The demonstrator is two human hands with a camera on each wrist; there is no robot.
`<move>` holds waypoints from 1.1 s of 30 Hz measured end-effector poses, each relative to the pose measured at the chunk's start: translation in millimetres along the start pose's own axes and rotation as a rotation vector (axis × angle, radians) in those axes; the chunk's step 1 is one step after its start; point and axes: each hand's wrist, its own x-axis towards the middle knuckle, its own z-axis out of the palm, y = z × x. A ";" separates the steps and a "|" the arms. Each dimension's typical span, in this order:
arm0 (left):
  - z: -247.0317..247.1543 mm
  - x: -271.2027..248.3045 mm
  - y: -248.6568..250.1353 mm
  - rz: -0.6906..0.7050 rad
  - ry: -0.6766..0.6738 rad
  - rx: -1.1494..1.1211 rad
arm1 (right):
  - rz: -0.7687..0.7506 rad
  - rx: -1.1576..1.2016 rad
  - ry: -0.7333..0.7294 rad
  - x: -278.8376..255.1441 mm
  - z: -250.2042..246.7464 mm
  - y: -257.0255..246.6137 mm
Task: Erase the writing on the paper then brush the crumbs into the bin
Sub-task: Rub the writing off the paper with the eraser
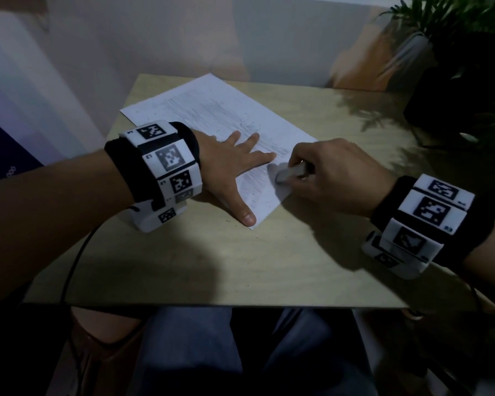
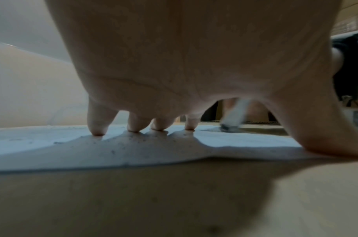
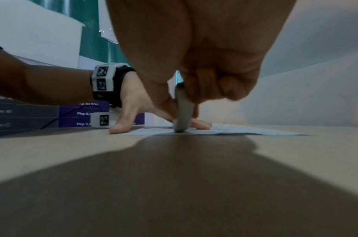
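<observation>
Paper (image 1: 212,115): flat on counter (image 1: 340,115), long axis running from far left to near right. Left hand (image 1: 226,164): fingers spread, pressing paper's near half. Right hand (image 1: 335,172): fingers pinching eraser (image 1: 290,172), tip on paper just right of left index. Crumbs (image 2: 137,141): specks under left fingers. Bin: not visible.
</observation>
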 end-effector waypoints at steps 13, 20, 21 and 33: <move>-1.0 0.1 -2.2 0.010 -0.021 -0.014 | -0.140 0.115 -0.038 1.6 1.5 -6.3; -1.4 0.4 -1.3 0.003 -0.025 -0.008 | -0.016 0.072 -0.034 9.6 0.1 -4.0; -1.3 0.8 -1.3 0.002 -0.025 -0.002 | -0.011 0.038 -0.009 10.1 2.0 -4.2; 1.9 2.1 -2.9 0.004 -0.013 -0.001 | -0.196 0.097 -0.141 1.5 2.3 -17.0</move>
